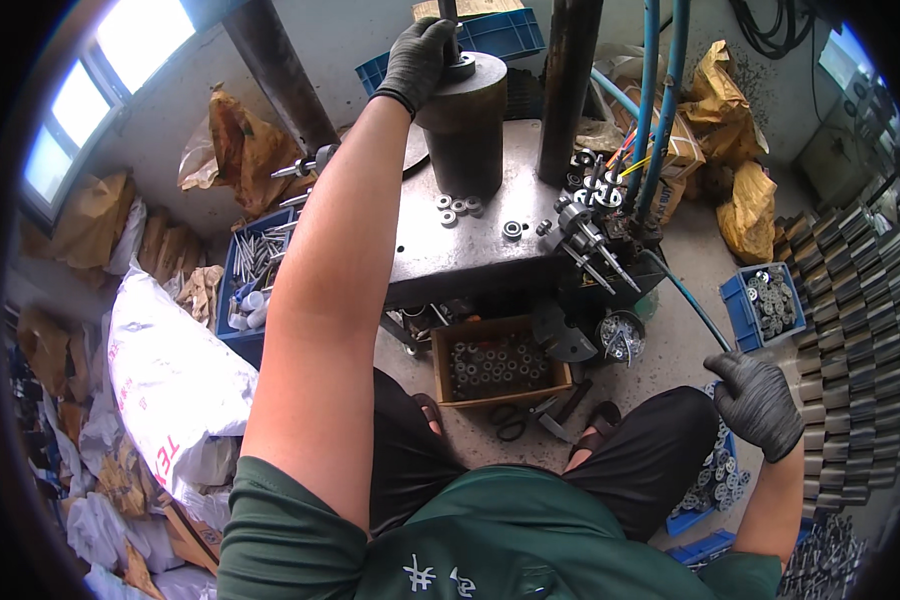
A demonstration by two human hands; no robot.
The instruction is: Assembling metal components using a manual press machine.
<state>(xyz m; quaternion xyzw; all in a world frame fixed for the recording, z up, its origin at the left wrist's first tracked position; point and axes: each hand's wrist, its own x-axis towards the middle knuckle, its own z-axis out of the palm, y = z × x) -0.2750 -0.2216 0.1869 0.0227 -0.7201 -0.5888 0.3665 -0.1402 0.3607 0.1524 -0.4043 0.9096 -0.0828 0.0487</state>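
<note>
My left hand [416, 66], in a dark grey glove, reaches to the top of a thick steel cylinder [465, 130]. Its fingers curl against a dark upright rod [449, 12], beside a dark ring [460, 68] lying on the cylinder's top face. How the fingertips meet the rod is partly hidden. On the right, my gloved right hand [760, 405] is closed around the lower end of a long lever [685, 292] that slants down from the machine. Several small bearings [459, 209] and one darker bearing [512, 230] lie on the steel table [425, 255] below the cylinder.
Shafts with gears [588, 240] lie at the table's right edge. A wooden box [500, 395] of ring parts sits below. Blue bins of rods [260, 255] and metal wheels [773, 303] flank me. Stacked metal tubes [855, 370] line the right; a white sack [170, 370] stands left.
</note>
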